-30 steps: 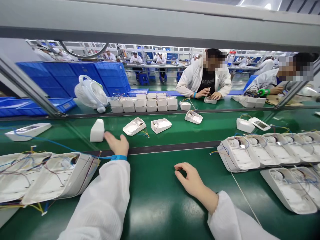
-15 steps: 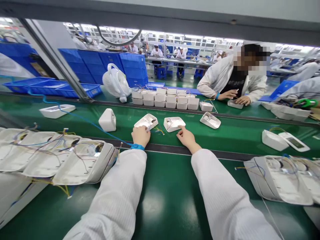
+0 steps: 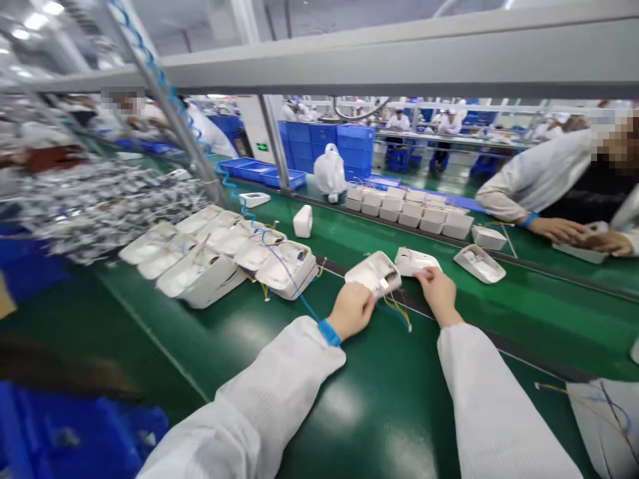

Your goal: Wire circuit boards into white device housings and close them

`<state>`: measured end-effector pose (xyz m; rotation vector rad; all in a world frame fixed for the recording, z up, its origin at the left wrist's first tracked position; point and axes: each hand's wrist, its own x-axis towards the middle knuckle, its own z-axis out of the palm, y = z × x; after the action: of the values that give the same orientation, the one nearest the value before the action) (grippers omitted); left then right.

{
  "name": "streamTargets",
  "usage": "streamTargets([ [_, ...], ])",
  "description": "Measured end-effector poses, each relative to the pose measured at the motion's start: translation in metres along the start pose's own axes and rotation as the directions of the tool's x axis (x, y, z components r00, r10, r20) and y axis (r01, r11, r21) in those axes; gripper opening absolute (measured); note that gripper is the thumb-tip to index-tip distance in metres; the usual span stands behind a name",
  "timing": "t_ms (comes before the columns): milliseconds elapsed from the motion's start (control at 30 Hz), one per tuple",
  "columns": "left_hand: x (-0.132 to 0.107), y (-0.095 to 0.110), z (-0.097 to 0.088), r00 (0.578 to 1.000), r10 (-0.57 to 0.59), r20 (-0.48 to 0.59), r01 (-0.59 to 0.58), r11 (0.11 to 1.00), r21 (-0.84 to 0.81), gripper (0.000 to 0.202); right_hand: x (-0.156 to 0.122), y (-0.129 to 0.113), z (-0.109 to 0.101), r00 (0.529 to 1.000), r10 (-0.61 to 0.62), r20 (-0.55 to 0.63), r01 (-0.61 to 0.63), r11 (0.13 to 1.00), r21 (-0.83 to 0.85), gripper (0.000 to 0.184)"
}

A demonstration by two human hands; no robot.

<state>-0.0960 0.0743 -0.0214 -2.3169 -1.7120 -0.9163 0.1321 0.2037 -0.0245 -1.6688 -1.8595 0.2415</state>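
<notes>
My left hand is closed on the near edge of a white plastic housing, which is tilted over the near edge of the green belt. Yellow, red and blue wires hang from its right side. My right hand pinches the near rim of a second open white housing on the belt. Its fingertips partly cover that rim. Just right of it lies a third open housing on the belt, apart from my hands.
Open wired housings stand stacked at left, near a blurred pile of parts. A blue coiled cord hangs at left. Beyond the belt are rows of white housings, a white fan and a co-worker's hands.
The view has swung left. My left hand has brought its housing off the belt toward me. My right hand, earlier touching the second housing with its fingers, now pinches its rim.
</notes>
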Motion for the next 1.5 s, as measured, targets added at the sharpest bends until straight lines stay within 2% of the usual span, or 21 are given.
streamTargets([
  [100, -0.072, 0.014, -0.04, 0.996, 0.092, -0.005, -0.092, 0.995, -0.026, 0.018, -0.03, 0.0, -0.007, 0.996, -0.081, -0.029, 0.082, 0.995, 0.054, 0.053],
  [200, -0.147, 0.012, -0.084, 0.997, 0.062, -0.035, -0.062, 0.998, 0.003, 0.013, -0.065, 0.004, -0.009, 0.971, -0.226, -0.073, 0.234, 0.964, 0.129, 0.064],
  [233, -0.169, 0.007, -0.098, 0.999, 0.016, -0.052, -0.015, 1.0, 0.023, 0.013, -0.076, 0.005, -0.009, 0.956, -0.288, -0.057, 0.294, 0.944, 0.151, 0.064],
  [300, -0.203, -0.011, -0.122, 0.976, -0.206, -0.074, 0.213, 0.973, 0.094, 0.018, -0.094, 0.004, -0.01, 0.913, -0.407, -0.021, 0.405, 0.901, 0.152, 0.058],
  [367, -0.221, -0.036, -0.139, 0.948, -0.305, -0.085, 0.314, 0.941, 0.129, 0.023, -0.106, -0.002, -0.012, 0.849, -0.528, -0.011, 0.527, 0.846, 0.081, 0.05],
  [467, -0.223, -0.08, -0.151, 0.907, -0.406, -0.112, 0.42, 0.894, 0.154, 0.027, -0.118, -0.017, -0.015, 0.72, -0.694, -0.017, 0.69, 0.719, -0.082, 0.042],
  [533, -0.214, -0.106, -0.153, 0.878, -0.461, -0.129, 0.477, 0.864, 0.161, 0.027, -0.125, -0.027, -0.016, 0.652, -0.759, -0.006, 0.754, 0.648, -0.108, 0.039],
  [600, -0.204, -0.127, -0.154, 0.853, -0.502, -0.14, 0.52, 0.839, 0.163, 0.029, -0.133, -0.034, -0.017, 0.607, -0.794, 0.028, 0.795, 0.607, -0.012, 0.034],
  [700, -0.192, -0.145, -0.154, 0.833, -0.536, -0.138, 0.553, 0.818, 0.16, 0.03, -0.142, -0.038, -0.018, 0.582, -0.805, 0.118, 0.78, 0.593, 0.198, 0.025],
  [800, -0.187, -0.152, -0.153, 0.826, -0.549, -0.13, 0.564, 0.811, 0.153, 0.032, -0.149, -0.039, -0.021, 0.556, -0.816, 0.159, 0.762, 0.576, 0.295, 0.018],
  [1000, -0.186, -0.157, -0.148, 0.814, -0.567, -0.123, 0.58, 0.804, 0.133, 0.032, -0.164, -0.048, -0.025, 0.435, -0.888, 0.145, 0.804, 0.456, 0.381, 0.018],
  [1133, -0.186, -0.16, -0.146, 0.813, -0.568, -0.124, 0.581, 0.803, 0.13, 0.03, -0.175, -0.056, -0.025, 0.38, -0.909, 0.171, 0.808, 0.416, 0.416, 0.017],
  [1233, -0.185, -0.158, -0.144, 0.813, -0.568, -0.133, 0.582, 0.801, 0.141, 0.028, -0.179, -0.058, -0.024, 0.367, -0.912, 0.184, 0.804, 0.41, 0.43, 0.017],
  [1500, -0.179, -0.147, -0.145, 0.806, -0.559, -0.195, 0.588, 0.795, 0.15, 0.025, -0.176, -0.057, -0.028, 0.371, -0.904, 0.213, 0.775, 0.428, 0.465, 0.015],
])
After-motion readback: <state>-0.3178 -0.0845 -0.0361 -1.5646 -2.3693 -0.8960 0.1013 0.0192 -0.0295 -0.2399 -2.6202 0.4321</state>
